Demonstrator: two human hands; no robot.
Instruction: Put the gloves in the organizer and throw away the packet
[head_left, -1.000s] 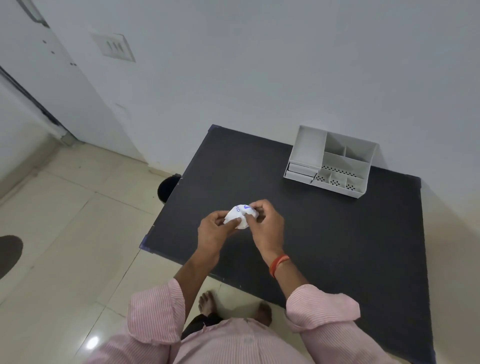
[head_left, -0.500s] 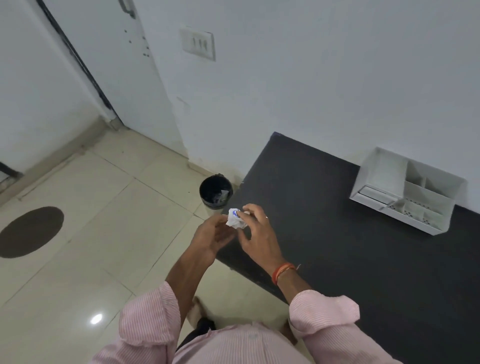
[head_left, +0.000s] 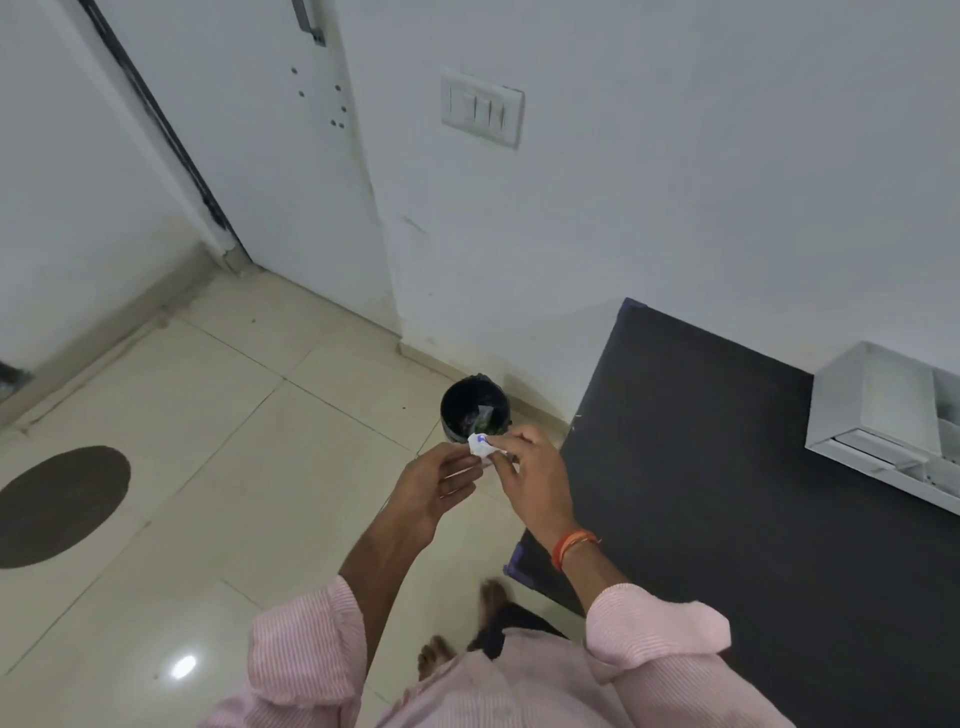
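Cream tiled floor beside a white wall, with a matt black rectangular table at right carrying a white plastic compartmented organizer at its far edge. Crumpled white paper packet with blue print is pinched in the grip of the right hand, held in the air directly over the near rim of a small round black waste bin standing on the floor against the wall. Left hand just beside it, grip released, fingers loosely curled, apart from the packet; gloves not discernible in the organizer from this angle.
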